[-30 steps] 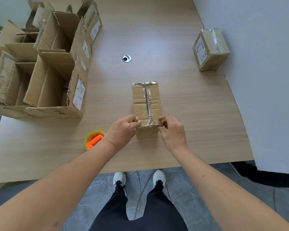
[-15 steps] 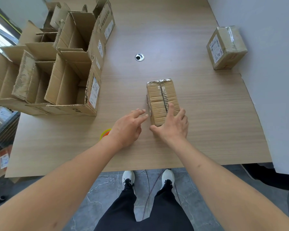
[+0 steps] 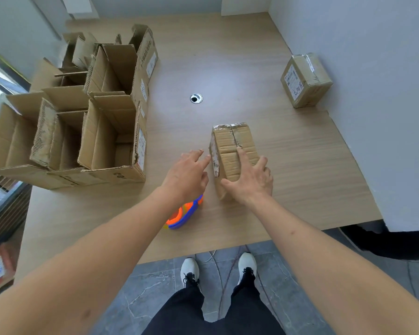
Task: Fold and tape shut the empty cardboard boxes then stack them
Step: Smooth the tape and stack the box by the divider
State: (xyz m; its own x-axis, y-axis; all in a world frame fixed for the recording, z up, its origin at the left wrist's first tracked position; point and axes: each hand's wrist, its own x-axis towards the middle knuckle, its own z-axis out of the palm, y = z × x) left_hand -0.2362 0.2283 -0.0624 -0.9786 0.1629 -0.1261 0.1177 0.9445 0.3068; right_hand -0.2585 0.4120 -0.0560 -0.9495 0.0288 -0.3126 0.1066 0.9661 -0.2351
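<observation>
Brown box (image 3: 232, 151), orange-and-blue tape dispenser (image 3: 183, 213), pale woodgrain table (image 3: 300, 165).

Matt corrugated cardboard box (image 3: 232, 151) with glossy tape on wood-grain table (image 3: 288, 153).

The left hand (image 3: 186, 174) and forearm cover most of the tape dispenser (image 3: 183, 213), leaving only an orange and blue edge. The right hand (image 3: 248, 181) hides the near end of the taped box (image 3: 230, 151). Its side label is too blurred to read. The open boxes (image 3: 65, 131) run past the left edge.
</observation>
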